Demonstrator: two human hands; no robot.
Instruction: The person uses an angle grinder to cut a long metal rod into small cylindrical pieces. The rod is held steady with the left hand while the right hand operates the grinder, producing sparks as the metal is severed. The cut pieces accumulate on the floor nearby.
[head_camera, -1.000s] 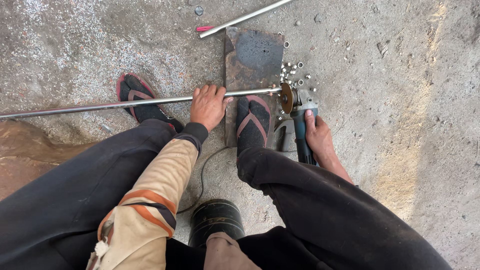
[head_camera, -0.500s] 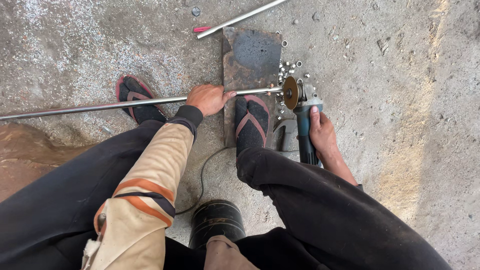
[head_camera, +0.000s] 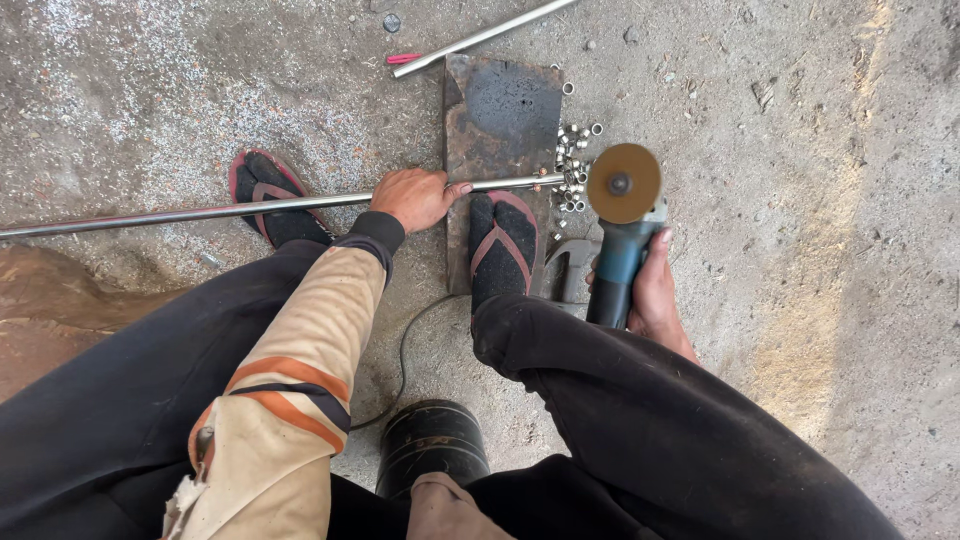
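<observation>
My left hand (head_camera: 415, 197) grips a long thin metal rod (head_camera: 200, 212) that lies across a dark steel plate (head_camera: 500, 110) on the concrete floor. My right hand (head_camera: 655, 290) holds a blue angle grinder (head_camera: 620, 255) by its body. Its tan cutting disc (head_camera: 623, 183) is tilted up and sits just right of the rod's cut end. A pile of several small cut metal rings (head_camera: 572, 160) lies beside the plate, next to the disc. My right foot in a sandal (head_camera: 502, 245) rests on the plate, just below the rod.
My left foot in a sandal (head_camera: 275, 200) is under the rod at the left. A second metal rod (head_camera: 480, 38) lies at the top beside a pink stick. A black cylinder (head_camera: 432, 445) stands between my legs, and a thin cable (head_camera: 405, 350) runs along the floor.
The grinder has lifted off the rod and moved right, its disc now tilted face-up. My left hand kept its hold on the rod.
</observation>
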